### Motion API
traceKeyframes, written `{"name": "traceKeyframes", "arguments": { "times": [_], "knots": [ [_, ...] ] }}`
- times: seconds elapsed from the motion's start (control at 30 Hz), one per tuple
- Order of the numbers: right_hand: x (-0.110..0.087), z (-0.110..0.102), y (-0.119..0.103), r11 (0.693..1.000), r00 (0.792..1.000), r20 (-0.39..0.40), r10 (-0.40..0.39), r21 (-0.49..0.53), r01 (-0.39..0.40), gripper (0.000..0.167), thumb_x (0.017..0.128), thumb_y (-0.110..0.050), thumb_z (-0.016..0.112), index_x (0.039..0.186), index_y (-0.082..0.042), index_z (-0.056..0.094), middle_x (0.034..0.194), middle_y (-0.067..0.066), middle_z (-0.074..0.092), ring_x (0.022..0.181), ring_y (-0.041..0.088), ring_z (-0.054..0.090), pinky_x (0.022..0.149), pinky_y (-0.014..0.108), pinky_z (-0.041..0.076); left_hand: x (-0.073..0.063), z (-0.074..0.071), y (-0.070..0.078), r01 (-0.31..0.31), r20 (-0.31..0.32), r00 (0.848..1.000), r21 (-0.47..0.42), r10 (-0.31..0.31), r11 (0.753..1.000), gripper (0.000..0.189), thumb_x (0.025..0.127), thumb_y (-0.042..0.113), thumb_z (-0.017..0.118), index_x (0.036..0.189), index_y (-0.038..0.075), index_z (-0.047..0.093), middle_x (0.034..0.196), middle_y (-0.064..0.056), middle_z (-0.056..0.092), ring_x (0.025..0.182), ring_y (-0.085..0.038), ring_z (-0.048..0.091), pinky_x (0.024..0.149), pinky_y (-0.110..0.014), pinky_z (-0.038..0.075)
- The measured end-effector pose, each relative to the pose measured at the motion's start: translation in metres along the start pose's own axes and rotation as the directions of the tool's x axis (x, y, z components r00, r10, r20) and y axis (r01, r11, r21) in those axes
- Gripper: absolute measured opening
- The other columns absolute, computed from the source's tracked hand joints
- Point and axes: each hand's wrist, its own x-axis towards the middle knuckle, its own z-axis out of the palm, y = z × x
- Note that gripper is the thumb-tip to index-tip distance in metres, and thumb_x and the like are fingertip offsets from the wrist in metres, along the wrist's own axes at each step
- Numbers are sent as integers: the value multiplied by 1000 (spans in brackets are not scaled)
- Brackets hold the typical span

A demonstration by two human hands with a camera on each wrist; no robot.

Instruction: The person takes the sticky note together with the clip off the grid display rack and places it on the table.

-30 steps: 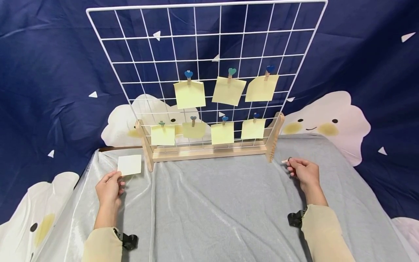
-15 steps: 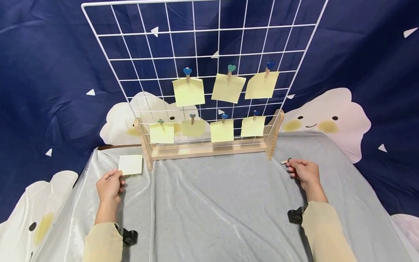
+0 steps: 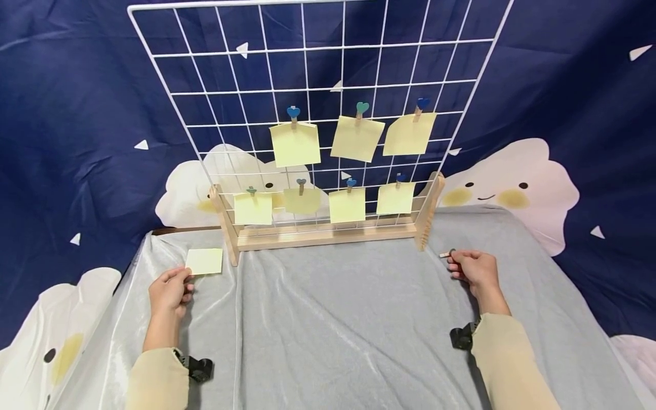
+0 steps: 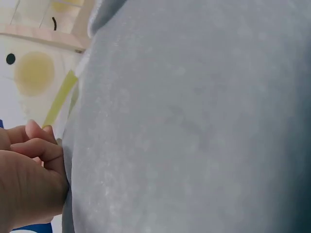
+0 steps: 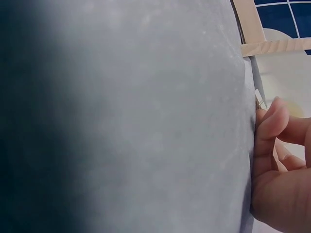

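Observation:
My left hand pinches a pale yellow sticky note by its lower left corner, left of the wire rack. In the left wrist view the note shows as a thin yellow strip beyond the fingers. At the right, my right hand pinches a small wooden clothespin between thumb and fingers, its tip pointing left; a dark round bit shows at the fingertips. The white wire grid rack stands between the hands, with several yellow notes held on it in two rows by heart-topped clips.
The rack's wooden base and side feet stand at the back of a table under grey velvety cloth. Behind hangs a dark blue curtain with cloud faces. A black camera is strapped to each wrist.
The rack sits slightly higher in the head view than a second ago. The note in the left hand has tilted a little; both hands stay almost in place.

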Motion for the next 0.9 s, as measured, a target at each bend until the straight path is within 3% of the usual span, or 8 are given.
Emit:
{"name": "traceKeyframes", "arguments": {
  "times": [0.5, 0.73, 0.9],
  "knots": [
    [-10, -1, -14, 989, 999, 36, -3, 145, -2, 23, 103, -9, 57, 119, 7, 54, 71, -3, 68, 56, 3, 61, 49, 20, 54, -2, -4, -1, -76, -42, 996, 156, 83, 985, 16, 95, 8, 64, 109, 6, 57, 61, 8, 53, 48, -4, 42, 39, -18, 33],
    [-16, 3, -26, 993, 996, 49, -80, 89, 75, 33, 103, -12, 57, 128, 10, 52, 73, -5, 68, 58, 3, 60, 49, 20, 53, -6, -5, -1, -73, -43, 996, 153, 81, 986, 17, 96, 10, 65, 111, 6, 57, 64, 7, 54, 48, -3, 44, 39, -18, 34],
    [-19, 6, -31, 990, 988, 65, -137, -29, 139, 36, 103, -18, 59, 127, 8, 56, 75, -8, 69, 57, 2, 60, 49, 20, 50, -10, -2, 2, -98, -36, 994, 89, 101, 991, 14, 97, 11, 66, 109, 7, 58, 63, 7, 54, 42, -3, 38, 36, -19, 31]
  ]
}}
